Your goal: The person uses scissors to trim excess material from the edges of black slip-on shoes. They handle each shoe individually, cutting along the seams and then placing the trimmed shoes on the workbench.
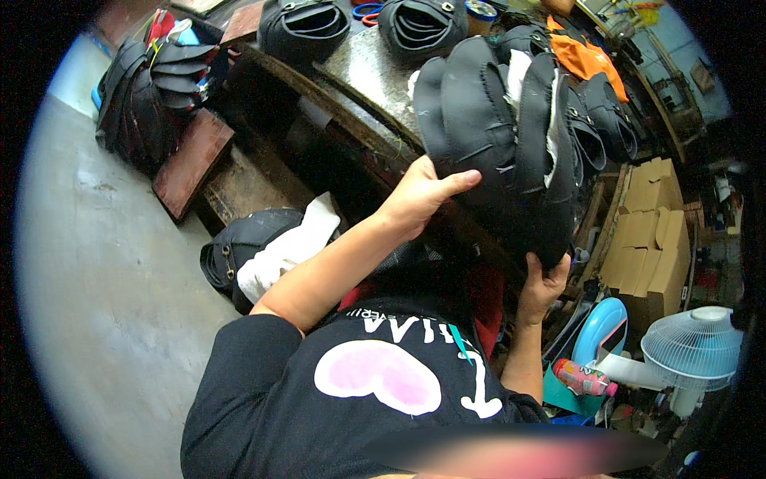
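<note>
A thick bundle of black shoe uppers (479,120), nested one against another with pale lining showing between some layers, is held up in front of me over the bench edge. My left hand (419,195) grips its lower left side, the thumb lying across the front and the other fingers mostly hidden. At the bundle's lower right end, my right hand (548,283) is closed on the bottom edge, its fingers partly out of sight behind the black material. Below my left forearm lie more black uppers (251,239) with buckles and a white cloth (287,247).
Other black uppers (303,28) stand rolled on the worktable (363,76). At left, a large bundle (152,96) rests by a reddish-brown board (191,164). An orange cloth (586,56), cardboard boxes (650,231), a fan (692,347) and a pink bottle (582,377) are at right.
</note>
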`<action>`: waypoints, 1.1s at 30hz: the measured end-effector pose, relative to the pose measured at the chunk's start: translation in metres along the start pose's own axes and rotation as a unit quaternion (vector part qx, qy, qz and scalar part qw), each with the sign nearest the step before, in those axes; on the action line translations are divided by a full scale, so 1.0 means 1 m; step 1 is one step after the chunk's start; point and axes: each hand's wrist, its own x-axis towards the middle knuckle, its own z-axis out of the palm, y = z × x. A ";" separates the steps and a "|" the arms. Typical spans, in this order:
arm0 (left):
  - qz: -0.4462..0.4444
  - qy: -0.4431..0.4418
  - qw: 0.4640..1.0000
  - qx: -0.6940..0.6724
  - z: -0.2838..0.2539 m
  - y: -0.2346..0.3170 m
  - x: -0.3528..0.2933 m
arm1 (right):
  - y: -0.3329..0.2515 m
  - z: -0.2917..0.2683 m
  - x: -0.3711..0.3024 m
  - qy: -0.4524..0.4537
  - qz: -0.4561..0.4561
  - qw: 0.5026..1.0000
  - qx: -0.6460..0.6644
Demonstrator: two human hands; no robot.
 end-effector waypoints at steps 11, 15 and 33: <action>-0.064 0.094 0.991 -0.077 -0.029 0.003 -0.026 | -0.048 0.021 0.018 -0.089 -0.268 0.932 -0.227; -0.034 0.069 0.990 -0.118 -0.034 0.001 -0.036 | -0.065 0.032 0.029 -0.137 -0.289 0.929 -0.185; -0.002 0.127 0.988 -0.084 -0.021 0.001 -0.028 | -0.069 0.042 0.043 -0.180 -0.259 0.934 -0.167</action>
